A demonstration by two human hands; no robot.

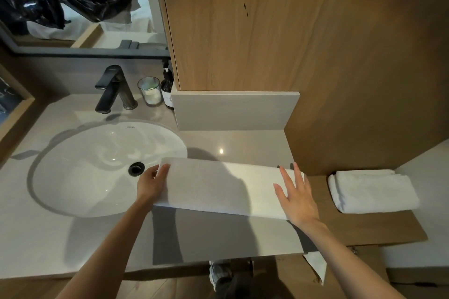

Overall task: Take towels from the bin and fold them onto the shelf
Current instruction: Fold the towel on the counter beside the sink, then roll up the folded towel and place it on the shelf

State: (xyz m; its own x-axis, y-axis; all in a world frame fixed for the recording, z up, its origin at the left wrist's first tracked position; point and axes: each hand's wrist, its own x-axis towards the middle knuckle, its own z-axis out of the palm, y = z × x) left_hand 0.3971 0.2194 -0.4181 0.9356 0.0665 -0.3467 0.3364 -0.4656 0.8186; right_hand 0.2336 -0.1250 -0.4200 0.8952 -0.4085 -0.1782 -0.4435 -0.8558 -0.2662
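Observation:
A white towel (218, 184), folded into a long strip, lies across the grey counter (218, 238) to the right of the sink. My left hand (151, 184) grips its left end, thumb on top and fingers under the edge. My right hand (295, 198) lies flat on its right end with the fingers spread. A second white towel (371, 192), folded into a thick block, sits on the lower wooden shelf (379, 226) at the right. No bin shows.
A white oval sink (80, 172) fills the left counter, with a black faucet (111, 87), a glass jar (150, 91) and a dark pump bottle (167, 87) behind it. A wooden cabinet wall (291, 31) rises at the back. A paper sheet (317, 267) hangs below the counter edge.

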